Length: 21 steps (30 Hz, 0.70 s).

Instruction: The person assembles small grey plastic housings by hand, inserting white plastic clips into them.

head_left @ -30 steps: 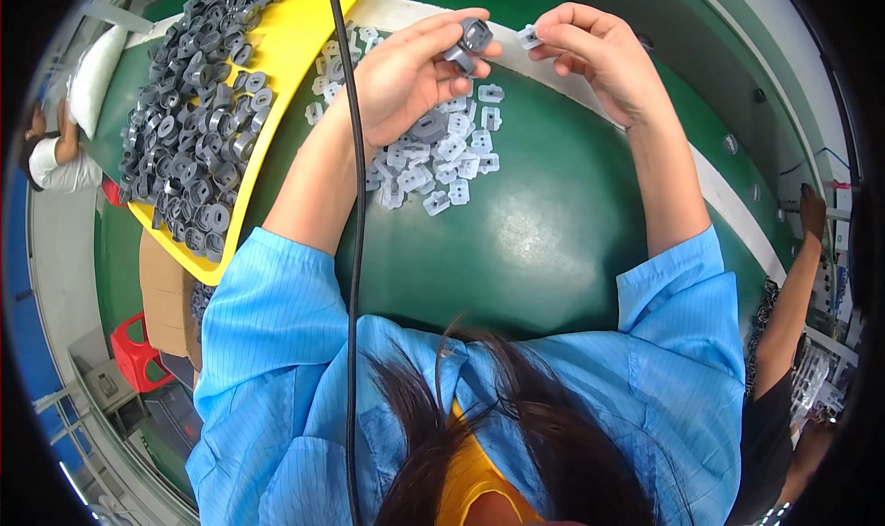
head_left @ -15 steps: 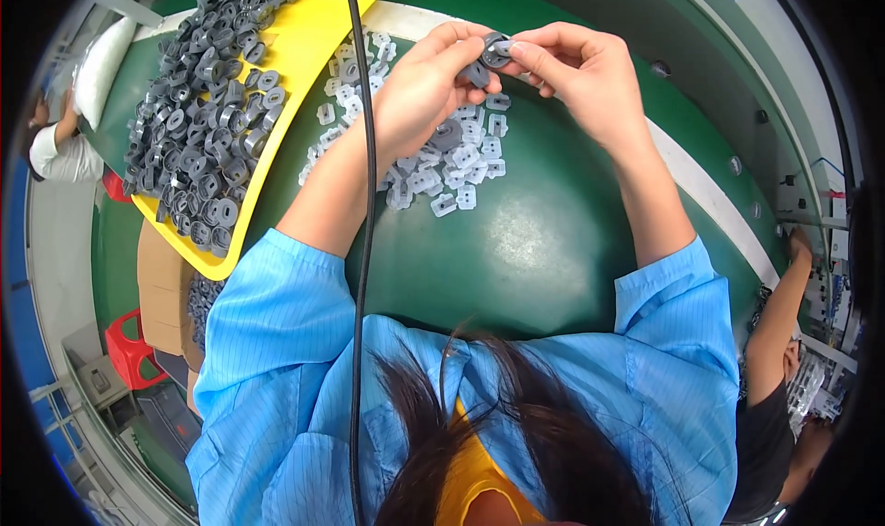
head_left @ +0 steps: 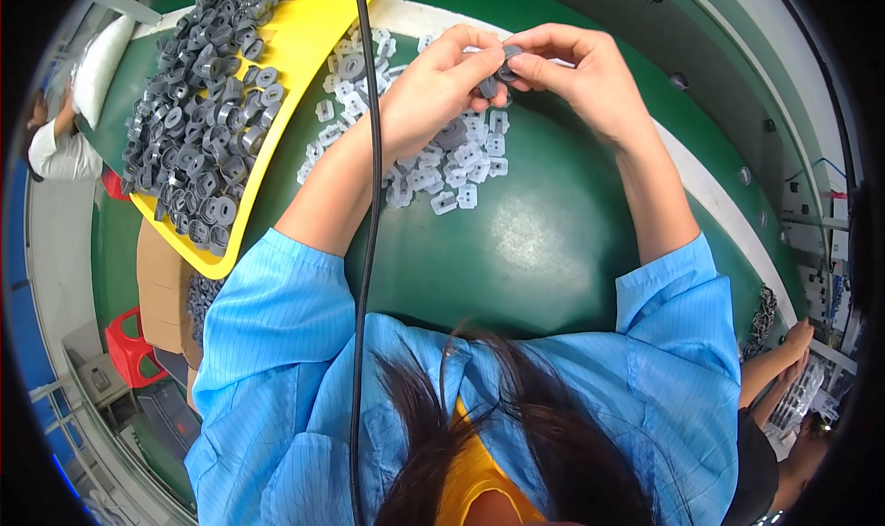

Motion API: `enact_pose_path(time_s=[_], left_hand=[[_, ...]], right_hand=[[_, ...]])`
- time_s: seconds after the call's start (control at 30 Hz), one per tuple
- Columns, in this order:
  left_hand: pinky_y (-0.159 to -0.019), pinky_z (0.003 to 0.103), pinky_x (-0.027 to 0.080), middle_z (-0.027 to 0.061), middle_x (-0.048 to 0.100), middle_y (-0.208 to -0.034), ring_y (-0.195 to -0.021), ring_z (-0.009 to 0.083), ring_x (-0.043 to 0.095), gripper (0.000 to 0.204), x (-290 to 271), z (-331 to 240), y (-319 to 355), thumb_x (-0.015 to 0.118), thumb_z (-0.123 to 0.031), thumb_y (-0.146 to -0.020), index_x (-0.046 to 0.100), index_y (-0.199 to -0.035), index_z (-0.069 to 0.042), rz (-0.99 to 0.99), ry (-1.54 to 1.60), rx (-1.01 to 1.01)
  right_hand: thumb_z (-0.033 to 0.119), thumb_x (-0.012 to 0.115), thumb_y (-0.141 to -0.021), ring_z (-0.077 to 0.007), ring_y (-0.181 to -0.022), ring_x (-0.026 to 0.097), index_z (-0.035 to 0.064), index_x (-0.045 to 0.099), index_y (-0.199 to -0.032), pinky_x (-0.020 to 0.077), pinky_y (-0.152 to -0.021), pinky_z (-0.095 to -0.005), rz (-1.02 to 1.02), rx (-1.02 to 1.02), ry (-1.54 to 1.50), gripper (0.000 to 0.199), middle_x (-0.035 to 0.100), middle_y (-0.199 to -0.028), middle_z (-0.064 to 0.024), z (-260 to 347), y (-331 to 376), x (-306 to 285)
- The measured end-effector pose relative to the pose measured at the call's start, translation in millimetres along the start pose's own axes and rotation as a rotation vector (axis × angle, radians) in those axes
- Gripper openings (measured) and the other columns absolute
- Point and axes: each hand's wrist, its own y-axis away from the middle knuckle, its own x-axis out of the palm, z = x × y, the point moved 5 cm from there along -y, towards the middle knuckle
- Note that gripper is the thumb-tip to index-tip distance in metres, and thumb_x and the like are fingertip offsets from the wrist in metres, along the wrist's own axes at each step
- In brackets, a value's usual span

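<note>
Above the far part of the green table, my two hands meet at a small round grey plastic part point(head_left: 509, 62). My left hand point(head_left: 438, 88) is closed, its thumb and fingers pinching this part from the left. A second grey plastic part point(head_left: 488, 87) shows under the left thumb, against the curled fingers. My right hand point(head_left: 585, 79) is closed too, thumb and forefinger on the round part's right side. Fingertips cover much of it, so any small piece inside cannot be made out. Beneath the hands lies a spread of translucent white plastic pieces point(head_left: 467, 196), with a round grey part point(head_left: 450, 134) among them.
A yellow tray point(head_left: 318, 60) heaped with grey plastic parts point(head_left: 198, 125) stands at the left. A black cable point(head_left: 370, 176) hangs across the view near my left forearm. Left of me are a cardboard box point(head_left: 164, 277) and a red stool point(head_left: 132, 349). Other people's arms show at both sides.
The round grey part has turned between my fingers, and the pale piece visible at the right fingertips earlier is now hidden. My hands have drawn closer together. The co-worker's arm at right has shifted.
</note>
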Motion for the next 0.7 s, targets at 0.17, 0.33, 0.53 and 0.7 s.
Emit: enact_pose_path(time_s=[0.17,0.33,0.53,0.7], left_hand=[[-0.068,0.02,0.042,0.0098,0.063,-0.095,-0.079,0.009,0.054,0.02,-1,-5,0,0.047,-0.025,-0.097,0.048,-0.108,-0.007,0.013,-0.028,-0.022],[-0.069,0.022,0.043,0.0128,0.062,-0.097,-0.078,0.0112,0.054,0.018,1,-11,-1,0.046,-0.021,-0.097,0.049,-0.107,-0.006,0.065,0.092,-0.024],[-0.07,0.026,0.042,0.0062,0.056,-0.091,-0.08,0.0134,0.053,0.016,4,-6,1,0.044,-0.02,-0.098,0.048,-0.104,-0.005,-0.049,0.313,0.038],[-0.07,0.025,0.041,0.0059,0.056,-0.091,-0.081,0.0129,0.053,0.018,5,-7,2,0.045,-0.023,-0.098,0.047,-0.105,-0.006,-0.03,0.223,0.039]], right_hand=[[0.009,0.067,-0.079,-0.0098,-0.069,0.065,-0.0021,0.068,-0.093,0.0509,-0.067,-0.0244,0.015,-0.066,0.228,0.018,0.068,-0.074,-0.0068,8,0,-5],[0.01,0.07,-0.077,-0.0115,-0.07,0.066,-0.001,0.068,-0.089,0.0526,-0.067,-0.0254,-0.003,-0.031,-0.036,0.016,0.069,-0.08,-0.0077,13,4,0],[0.01,0.072,-0.074,-0.0148,-0.074,0.062,0.0029,0.069,-0.08,0.0517,-0.058,-0.026,-0.36,-0.527,0.601,0.01,0.065,-0.078,-0.0065,35,22,11],[0.009,0.072,-0.073,-0.0124,-0.077,0.06,0.0032,0.069,-0.082,0.0497,-0.063,-0.0259,-0.258,-0.27,0.403,0.011,0.065,-0.078,-0.005,21,10,-1]])
